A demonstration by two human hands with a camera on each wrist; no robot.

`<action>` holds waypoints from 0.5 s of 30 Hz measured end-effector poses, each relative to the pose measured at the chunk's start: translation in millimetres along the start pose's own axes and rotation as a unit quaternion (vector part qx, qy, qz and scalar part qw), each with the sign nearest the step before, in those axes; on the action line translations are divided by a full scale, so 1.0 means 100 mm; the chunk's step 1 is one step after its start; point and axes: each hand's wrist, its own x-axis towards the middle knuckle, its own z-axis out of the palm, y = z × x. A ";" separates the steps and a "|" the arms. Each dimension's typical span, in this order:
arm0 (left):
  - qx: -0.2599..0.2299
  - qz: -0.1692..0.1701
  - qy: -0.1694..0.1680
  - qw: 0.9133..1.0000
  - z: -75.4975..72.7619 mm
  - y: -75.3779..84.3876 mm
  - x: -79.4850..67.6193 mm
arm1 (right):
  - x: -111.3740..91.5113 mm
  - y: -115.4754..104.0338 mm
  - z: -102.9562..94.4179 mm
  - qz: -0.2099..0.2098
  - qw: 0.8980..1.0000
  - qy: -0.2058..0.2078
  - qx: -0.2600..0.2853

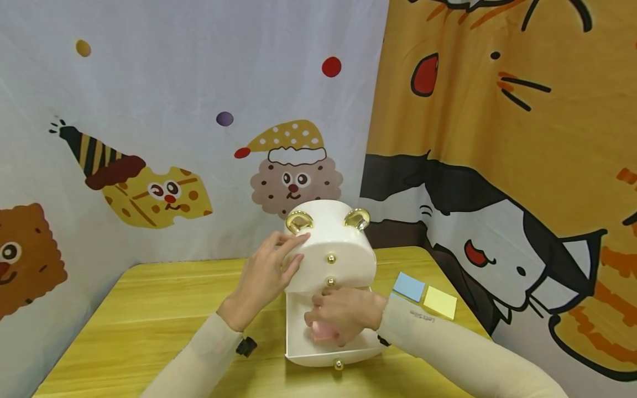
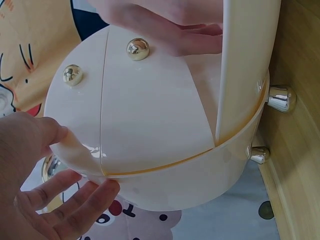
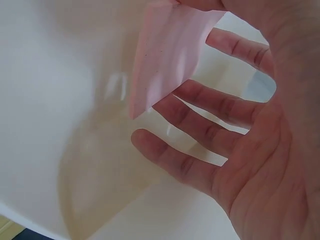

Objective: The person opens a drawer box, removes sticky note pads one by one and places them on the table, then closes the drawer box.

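A white desktop drawer box (image 1: 353, 265) with gold ears and gold ball knobs stands on the table, its bottom drawer (image 1: 298, 345) pulled out. My left hand (image 1: 262, 276) rests against the box's upper left side, thumb at the front edge and extended fingers along the side, as the left wrist view shows. Inside the drawer, my right hand (image 1: 348, 310) pinches a pink sticky-note pad (image 3: 172, 55) between thumb and fingers. The pad is tilted, one corner pointing at the white drawer floor. In the head view the hand covers part of this pad.
To the right of the box, a blue sticky-note pad (image 1: 409, 286) and a yellow one (image 1: 440, 302) lie on the wood-grain table (image 1: 189, 298). Cartoon-printed curtains (image 1: 164, 72) hang behind the table and along its right side.
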 end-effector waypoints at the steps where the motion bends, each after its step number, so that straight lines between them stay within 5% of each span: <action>1: 0.000 0.000 -0.001 1.000 0.00 0.00 0.00 | 0.00 0.00 -0.01 0.001 1.000 0.003 0.002; 15: 0.003 -0.001 -0.004 1.000 0.00 0.00 0.01 | -0.10 0.02 -0.12 -0.003 0.997 0.065 0.034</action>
